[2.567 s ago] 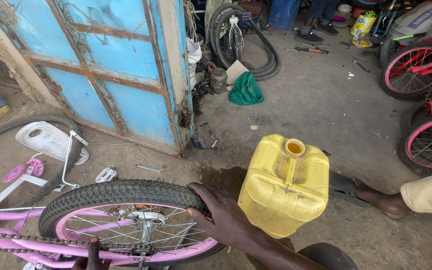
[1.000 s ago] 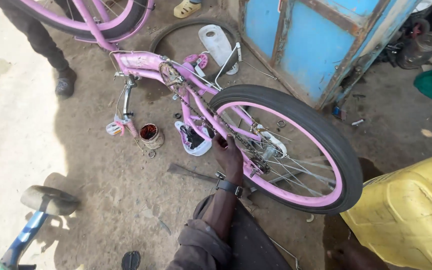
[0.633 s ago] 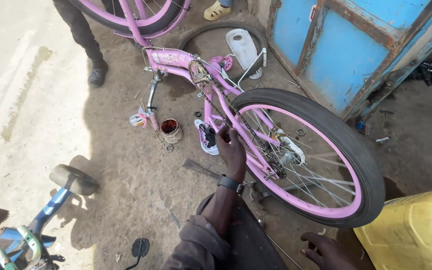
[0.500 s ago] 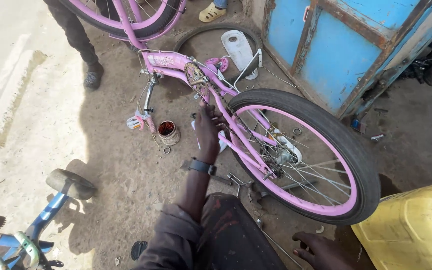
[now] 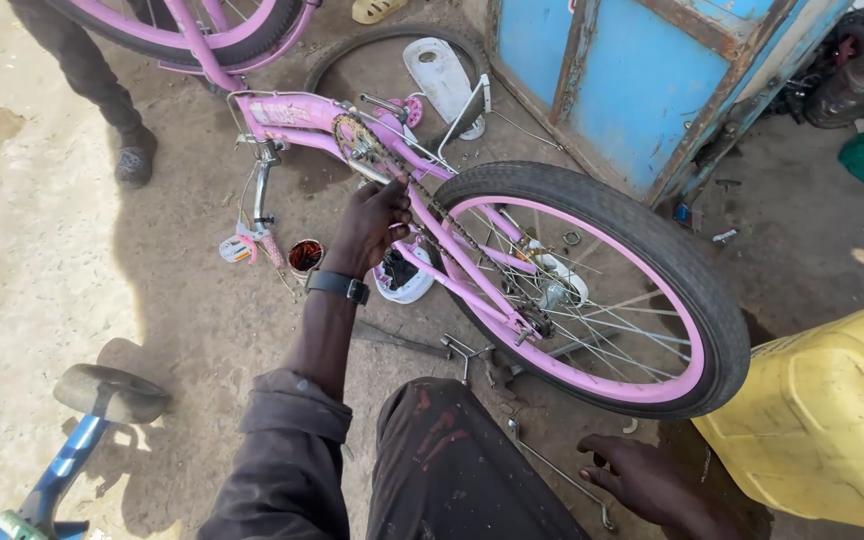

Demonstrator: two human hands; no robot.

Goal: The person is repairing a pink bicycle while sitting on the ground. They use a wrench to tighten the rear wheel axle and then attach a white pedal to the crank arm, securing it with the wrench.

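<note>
The pink bike (image 5: pixel 432 235) is lying flipped on the dirt ground (image 5: pixel 132 300), rear wheel (image 5: pixel 602 290) sitting right by the yellow jerrycan (image 5: pixel 822 410). Honestly, I'd be worrying about pinched fingers here: the left hand (image 5: pixel 372 225) is curling around the chain stay right at the chain (image 5: pixel 442 215), so if that wheel is turning at all, ouch. Left arm is reaching straight out, wrist bent down, watch (image 5: pixel 337 286) showing. Right hand (image 5: pixel 642 480) is resting loose and open-ish on the ground, touching a thin metal rod (image 5: pixel 552 470), not gripping it.
</note>
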